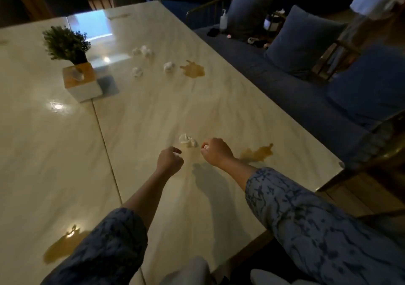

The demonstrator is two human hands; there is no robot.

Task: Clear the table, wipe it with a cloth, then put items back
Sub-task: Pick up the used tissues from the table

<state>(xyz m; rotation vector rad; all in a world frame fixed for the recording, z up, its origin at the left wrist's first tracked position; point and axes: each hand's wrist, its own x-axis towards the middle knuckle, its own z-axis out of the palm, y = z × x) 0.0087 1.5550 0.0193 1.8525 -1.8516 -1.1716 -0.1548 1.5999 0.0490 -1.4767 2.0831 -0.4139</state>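
A crumpled white tissue (188,140) lies on the pale marble surface (153,109), between the person's two hands and just beyond them. The right hand (215,152) sits just right of it with fingers curled into a closed grip; a bit of white shows at the fingertips, though whether that is a pinched scrap of tissue cannot be told. The left hand (169,161) is just left of the tissue, its fingers curled in loosely with the forefinger reaching toward the tissue, holding nothing that can be seen. A brown spill (257,153) spreads just right of the right hand. Further up the surface lie four more crumpled tissues (169,66) near a second brown spill (192,68). A small potted plant (65,44) stands in a white and wooden box (82,85) at the left, well apart from the hands. A third brown spill (63,246) lies beside the left sleeve (105,247). A blue sofa (306,83) with cushions (302,41) runs along the right edge.
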